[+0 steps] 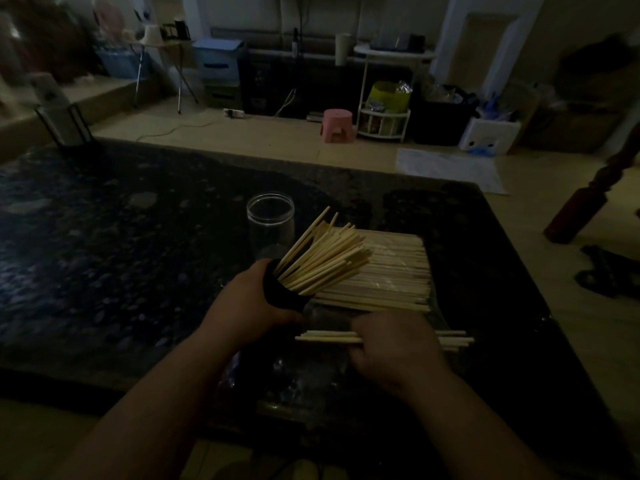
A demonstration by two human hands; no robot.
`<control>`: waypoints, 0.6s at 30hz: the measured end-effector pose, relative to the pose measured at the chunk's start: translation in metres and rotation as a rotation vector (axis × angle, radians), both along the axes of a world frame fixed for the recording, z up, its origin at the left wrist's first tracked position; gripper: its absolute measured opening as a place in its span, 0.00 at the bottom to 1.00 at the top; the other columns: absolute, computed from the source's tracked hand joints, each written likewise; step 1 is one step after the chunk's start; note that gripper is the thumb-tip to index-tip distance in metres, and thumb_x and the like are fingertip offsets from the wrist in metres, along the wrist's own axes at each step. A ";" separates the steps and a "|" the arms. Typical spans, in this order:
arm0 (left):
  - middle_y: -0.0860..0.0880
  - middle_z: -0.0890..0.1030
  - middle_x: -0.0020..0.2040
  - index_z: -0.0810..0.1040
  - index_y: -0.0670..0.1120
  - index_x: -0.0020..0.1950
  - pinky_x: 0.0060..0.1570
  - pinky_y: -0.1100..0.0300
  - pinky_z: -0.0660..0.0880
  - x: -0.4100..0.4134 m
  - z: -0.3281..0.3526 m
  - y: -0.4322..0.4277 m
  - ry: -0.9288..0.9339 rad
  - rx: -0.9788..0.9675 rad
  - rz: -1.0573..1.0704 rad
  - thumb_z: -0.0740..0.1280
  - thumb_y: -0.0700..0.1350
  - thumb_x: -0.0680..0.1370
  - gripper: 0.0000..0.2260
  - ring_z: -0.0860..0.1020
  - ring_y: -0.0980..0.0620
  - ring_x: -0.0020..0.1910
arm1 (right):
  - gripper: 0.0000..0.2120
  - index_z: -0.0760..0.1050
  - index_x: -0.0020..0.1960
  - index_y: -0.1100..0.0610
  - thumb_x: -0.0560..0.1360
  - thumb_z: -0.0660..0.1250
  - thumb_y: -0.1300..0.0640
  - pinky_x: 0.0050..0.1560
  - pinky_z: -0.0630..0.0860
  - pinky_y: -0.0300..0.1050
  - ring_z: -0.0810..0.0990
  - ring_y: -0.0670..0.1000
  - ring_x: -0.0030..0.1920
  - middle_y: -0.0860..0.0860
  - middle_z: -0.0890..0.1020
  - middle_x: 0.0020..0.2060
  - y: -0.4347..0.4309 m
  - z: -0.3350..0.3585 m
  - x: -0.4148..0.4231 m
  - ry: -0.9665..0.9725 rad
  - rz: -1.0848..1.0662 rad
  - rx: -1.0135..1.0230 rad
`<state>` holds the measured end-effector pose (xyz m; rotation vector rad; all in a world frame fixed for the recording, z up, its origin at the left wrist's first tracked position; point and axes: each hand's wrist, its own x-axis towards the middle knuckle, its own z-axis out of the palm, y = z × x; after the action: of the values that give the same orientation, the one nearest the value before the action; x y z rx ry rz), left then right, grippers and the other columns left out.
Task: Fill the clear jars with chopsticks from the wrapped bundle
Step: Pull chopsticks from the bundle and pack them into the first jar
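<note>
Head view: left hand (249, 306) grips a tilted jar (284, 293) bristling with pale chopsticks (325, 261); right hand (394, 348) clasps several more.

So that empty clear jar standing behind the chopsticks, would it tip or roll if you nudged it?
It probably tips easily: the empty clear jar stands upright, taller than wide, with nothing inside. Once on its side it would likely roll, being round. The dark table looks glossy, so a low push might just slide it.
</note>
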<state>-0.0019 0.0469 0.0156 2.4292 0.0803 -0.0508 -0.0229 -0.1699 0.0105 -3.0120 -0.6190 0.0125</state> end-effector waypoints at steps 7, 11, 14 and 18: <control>0.50 0.77 0.64 0.66 0.52 0.72 0.57 0.60 0.71 0.001 0.000 -0.003 0.003 0.032 -0.012 0.79 0.49 0.65 0.38 0.75 0.51 0.60 | 0.16 0.71 0.32 0.52 0.72 0.59 0.43 0.31 0.59 0.41 0.72 0.52 0.29 0.49 0.74 0.29 -0.004 0.027 -0.004 -0.520 0.147 0.343; 0.51 0.77 0.63 0.67 0.53 0.71 0.57 0.59 0.72 0.001 -0.001 -0.003 0.004 0.055 -0.009 0.80 0.53 0.62 0.41 0.76 0.51 0.60 | 0.17 0.71 0.34 0.56 0.76 0.61 0.47 0.36 0.59 0.46 0.70 0.54 0.36 0.53 0.74 0.35 -0.008 0.029 0.003 -0.669 0.188 0.414; 0.52 0.77 0.63 0.67 0.54 0.71 0.58 0.57 0.74 0.001 -0.001 -0.002 0.009 0.059 -0.001 0.81 0.53 0.61 0.42 0.76 0.52 0.59 | 0.17 0.73 0.37 0.56 0.76 0.61 0.44 0.34 0.58 0.43 0.69 0.54 0.33 0.53 0.72 0.36 -0.008 0.029 0.004 -0.656 0.067 0.376; 0.51 0.76 0.64 0.66 0.54 0.71 0.60 0.54 0.73 0.002 0.000 -0.001 0.040 0.070 -0.021 0.81 0.52 0.60 0.43 0.75 0.52 0.60 | 0.11 0.78 0.44 0.53 0.75 0.65 0.46 0.26 0.65 0.41 0.71 0.50 0.31 0.49 0.71 0.39 -0.012 0.028 0.003 -0.648 -0.030 0.430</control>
<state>0.0004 0.0456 0.0153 2.4998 0.0762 -0.1082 -0.0200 -0.1821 0.0383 -2.5621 -0.5203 -0.9880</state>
